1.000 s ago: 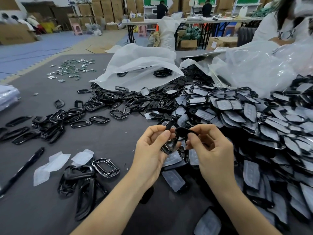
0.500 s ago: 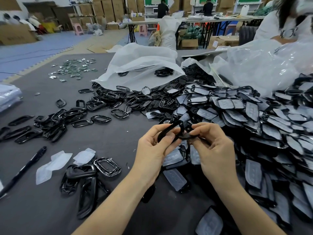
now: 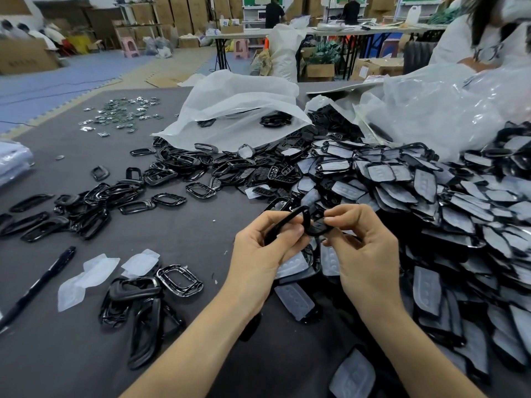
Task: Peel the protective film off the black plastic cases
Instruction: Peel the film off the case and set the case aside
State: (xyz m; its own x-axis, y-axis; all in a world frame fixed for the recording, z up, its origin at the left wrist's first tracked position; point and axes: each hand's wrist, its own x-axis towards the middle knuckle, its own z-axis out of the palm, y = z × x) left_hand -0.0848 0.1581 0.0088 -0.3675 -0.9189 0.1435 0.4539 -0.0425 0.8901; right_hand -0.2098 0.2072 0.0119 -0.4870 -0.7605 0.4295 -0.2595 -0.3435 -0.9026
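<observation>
Both hands were held close together above the grey table (image 3: 178, 242): the left hand (image 3: 258, 251) gripped a black case (image 3: 308, 221) with curled fingers, and the right hand (image 3: 369, 254) pinched its other end. The case was in the air at the near edge of the pile of film-covered cases (image 3: 431, 196). Peeled film pieces (image 3: 89, 275) and a pen (image 3: 38, 284) lay well to the left

Black case frame (image 3: 290, 217): bunched between fingertips 1.0 s ago, now swung out as an open loop above left hand (image 3: 258, 248). Right hand (image 3: 365, 248) now pinches dark piece (image 3: 317, 227) alongside, centre frame.
</observation>
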